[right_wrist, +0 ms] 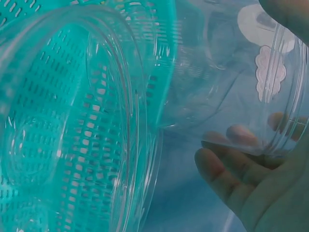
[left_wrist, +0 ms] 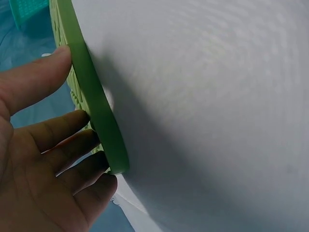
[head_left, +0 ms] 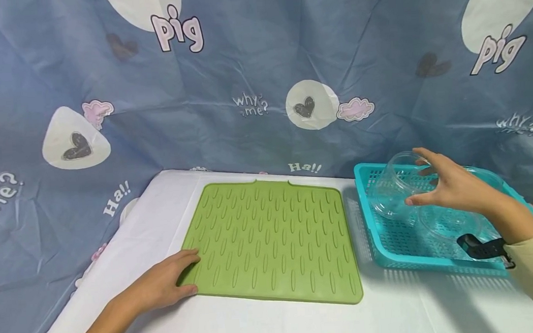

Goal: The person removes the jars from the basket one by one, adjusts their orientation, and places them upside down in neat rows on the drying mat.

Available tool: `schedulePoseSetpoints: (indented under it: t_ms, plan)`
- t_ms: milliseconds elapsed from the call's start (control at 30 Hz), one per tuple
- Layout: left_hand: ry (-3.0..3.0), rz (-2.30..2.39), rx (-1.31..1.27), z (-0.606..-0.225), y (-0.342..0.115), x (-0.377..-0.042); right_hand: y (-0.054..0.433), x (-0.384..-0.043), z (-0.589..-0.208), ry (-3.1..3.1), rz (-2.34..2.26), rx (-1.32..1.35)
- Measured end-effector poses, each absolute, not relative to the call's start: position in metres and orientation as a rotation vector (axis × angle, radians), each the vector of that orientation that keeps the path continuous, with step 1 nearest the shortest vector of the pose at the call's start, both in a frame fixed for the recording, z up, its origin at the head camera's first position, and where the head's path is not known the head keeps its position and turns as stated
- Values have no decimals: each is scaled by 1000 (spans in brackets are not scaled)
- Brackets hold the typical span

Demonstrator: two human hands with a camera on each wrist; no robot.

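Note:
My left hand (head_left: 163, 282) rests at the near left corner of a green ridged mat (head_left: 271, 237). In the left wrist view its thumb and fairly straight fingertips touch the mat's edge (left_wrist: 101, 108). On the right, my right hand (head_left: 455, 185) holds a clear plastic bowl (head_left: 394, 176), tilted, above a turquoise basket (head_left: 386, 258). The right wrist view shows the fingers (right_wrist: 219, 176) bent around the bowl near its rim, with the thumb on the opposite side. More clear bowls (head_left: 450, 221) lie inside the basket.
A white cloth (head_left: 239, 326) covers the table. Behind it hangs a blue printed sheet (head_left: 246, 137), close to the far edges of mat and basket. A narrow strip of cloth separates the mat from the basket.

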State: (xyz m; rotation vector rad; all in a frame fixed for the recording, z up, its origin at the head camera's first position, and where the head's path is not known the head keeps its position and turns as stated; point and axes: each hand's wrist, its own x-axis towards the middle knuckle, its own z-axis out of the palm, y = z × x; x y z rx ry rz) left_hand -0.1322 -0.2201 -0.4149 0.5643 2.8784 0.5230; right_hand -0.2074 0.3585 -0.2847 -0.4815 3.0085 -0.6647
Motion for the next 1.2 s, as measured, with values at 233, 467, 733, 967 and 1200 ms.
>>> schedulePoseSetpoints:
  t_ms: [233, 467, 733, 967, 1200]
  plan:
    - [2863, 533, 553, -417, -219, -131, 362, -205, -287, 3010, -714, -469]
    - [2868, 534, 567, -416, -220, -132, 364, -202, -286, 3025, -758, -458]
    - [2884, 519, 593, -418, -222, -129, 362, -202, -283, 3031, -690, -421]
    - [2881, 510, 600, -417, -221, -130, 360, -202, -277, 3000, -776, -385]
    - [2883, 498, 601, -414, -220, -132, 356, -204, -269, 3024, -780, -419]
